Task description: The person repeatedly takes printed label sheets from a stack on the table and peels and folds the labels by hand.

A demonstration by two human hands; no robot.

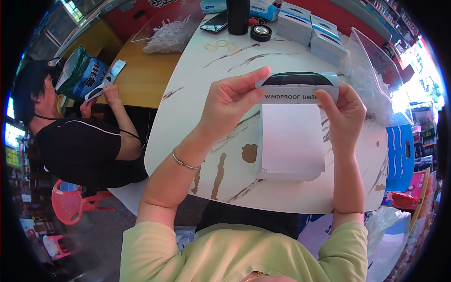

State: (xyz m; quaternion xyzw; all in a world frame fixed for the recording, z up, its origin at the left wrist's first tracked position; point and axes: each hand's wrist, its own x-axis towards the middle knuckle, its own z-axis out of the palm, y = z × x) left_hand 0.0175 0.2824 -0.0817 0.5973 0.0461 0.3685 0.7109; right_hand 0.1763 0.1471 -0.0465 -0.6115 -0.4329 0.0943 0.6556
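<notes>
Both hands grip a printed paper card (pixel 300 81), raised above the marble-patterned table (pixel 188 120). A dark umbrella picture and the words "WINDPROOF UMB" show on it, the rest of the word being covered by a thumb. My left hand (pixel 230 103) pinches the card's left end between thumb and fingers. At the other end, my right hand (pixel 345 108) has its thumb on the front and fingers behind. The card looks bent or folded lengthwise. Directly below lies a thick stack of white sheets (pixel 293 141), blank side up.
Stacks of printed cards (pixel 294 23) stand at the back, near a black bottle (pixel 238 16), a phone (pixel 215 22) and a round black object (pixel 260 32). Rubber bands (pixel 221 44) lie closer. At left, a co-worker (pixel 80 136) holds a similar card (pixel 107 81). Plastic bags hang right.
</notes>
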